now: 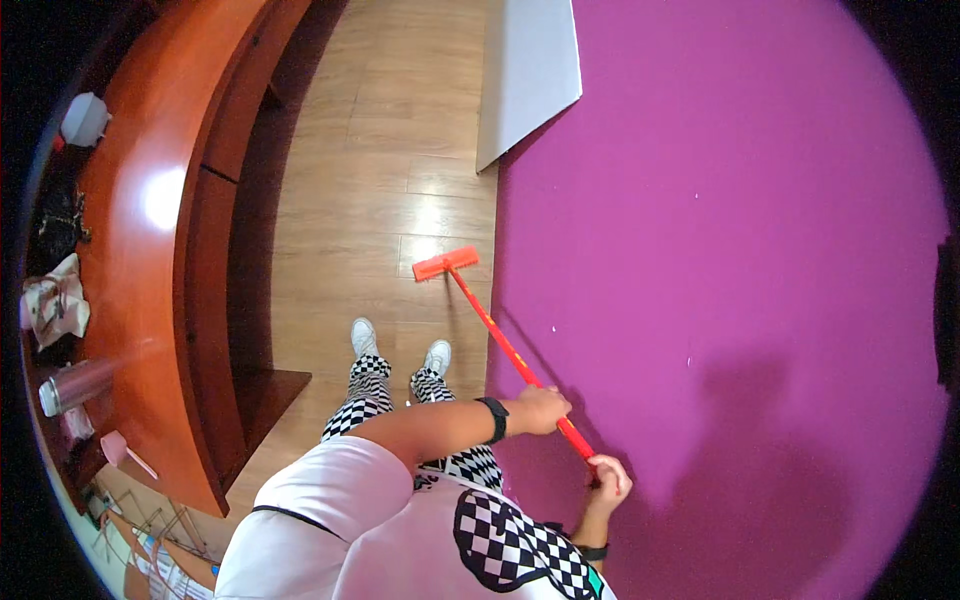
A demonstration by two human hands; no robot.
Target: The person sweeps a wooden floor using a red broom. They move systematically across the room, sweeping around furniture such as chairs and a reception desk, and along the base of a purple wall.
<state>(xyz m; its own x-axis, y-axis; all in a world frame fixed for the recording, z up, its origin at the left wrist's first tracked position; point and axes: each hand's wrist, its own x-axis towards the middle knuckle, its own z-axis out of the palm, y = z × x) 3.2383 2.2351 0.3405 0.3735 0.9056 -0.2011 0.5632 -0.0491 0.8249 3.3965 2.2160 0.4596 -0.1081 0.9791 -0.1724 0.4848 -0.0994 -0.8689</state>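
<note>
My left hand [545, 409] is closed around the middle part of the red handle [502, 341] of a long-handled floor brush or broom. Near the top end of the same handle, my right hand [611, 478] grips it. The handle slants down and away to the left, and its wide orange-red head [445, 264] is at the wood-look floor [375, 225], beyond my white shoes. Short bristles or teeth seem to line the head's edge; whether it touches the floor I cannot tell.
A purple wall [712, 262] rises close on the right, with a pale panel [532, 75] against it farther ahead. To the left stands a reddish-brown wooden desk [142, 285] bearing a bottle [75, 388], a pink scoop-like item [115, 448] and a bag [58, 304].
</note>
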